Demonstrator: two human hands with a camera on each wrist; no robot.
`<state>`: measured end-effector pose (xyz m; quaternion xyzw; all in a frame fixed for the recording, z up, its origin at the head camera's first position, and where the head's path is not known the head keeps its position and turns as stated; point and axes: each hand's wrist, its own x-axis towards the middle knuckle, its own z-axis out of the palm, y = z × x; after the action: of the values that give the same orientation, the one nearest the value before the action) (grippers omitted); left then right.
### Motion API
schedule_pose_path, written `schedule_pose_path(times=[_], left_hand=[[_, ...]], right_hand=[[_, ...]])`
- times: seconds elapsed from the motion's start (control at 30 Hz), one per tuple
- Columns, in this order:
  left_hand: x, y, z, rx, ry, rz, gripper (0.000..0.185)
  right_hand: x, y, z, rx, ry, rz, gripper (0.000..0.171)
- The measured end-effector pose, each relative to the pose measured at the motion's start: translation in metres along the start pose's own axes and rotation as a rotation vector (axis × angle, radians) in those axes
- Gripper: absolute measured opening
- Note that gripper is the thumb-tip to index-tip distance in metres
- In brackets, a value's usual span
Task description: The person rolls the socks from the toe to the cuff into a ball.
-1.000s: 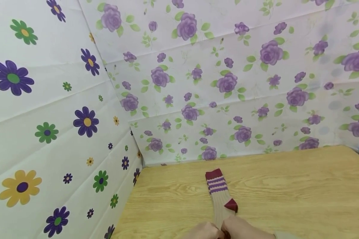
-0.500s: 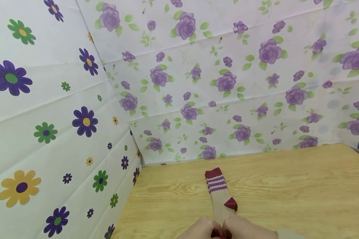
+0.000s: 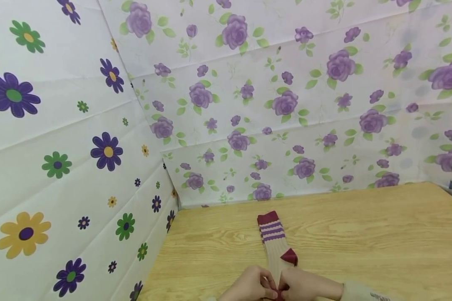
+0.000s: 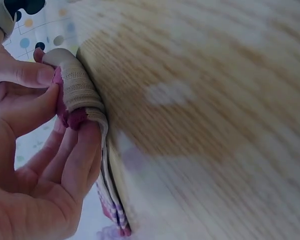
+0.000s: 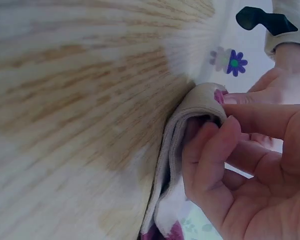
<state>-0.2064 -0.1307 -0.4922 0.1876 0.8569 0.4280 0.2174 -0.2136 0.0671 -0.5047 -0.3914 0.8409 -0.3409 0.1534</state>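
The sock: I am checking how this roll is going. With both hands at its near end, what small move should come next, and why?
Probably roll the curled end a little further toward the striped cuff. Both the left hand and the right hand pinch the near end of the sock, which the wrist views show already turned over, while the rest lies flat on the wooden table.

Two bare hands; beige sleeve cuff (image 3: pixel 365 291) at the right wrist.

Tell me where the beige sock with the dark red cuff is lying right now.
In the head view, the beige ribbed sock with a dark red cuff and heel lies lengthwise on the light wooden table, left of centre; the left hand and right hand pinch its near end.
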Motion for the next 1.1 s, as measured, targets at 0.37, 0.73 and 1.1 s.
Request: schedule_pose_path(times=[0.37,0.73,1.1], left_hand=[[-0.007,0.01,0.008,0.195,0.052,0.107,0.01],[-0.008,0.013,0.0,0.203,-0.08,0.176,0.011],[0.0,0.014,0.006,0.394,-0.046,0.165,0.008]], right_hand=[[0.018,0.03,0.007,-0.012,-0.073,0.038,0.016],[0.005,-0.011,-0.005,-0.055,0.075,0.128,0.013],[0.001,-0.013,-0.001,0.076,0.138,0.096,0.012]])
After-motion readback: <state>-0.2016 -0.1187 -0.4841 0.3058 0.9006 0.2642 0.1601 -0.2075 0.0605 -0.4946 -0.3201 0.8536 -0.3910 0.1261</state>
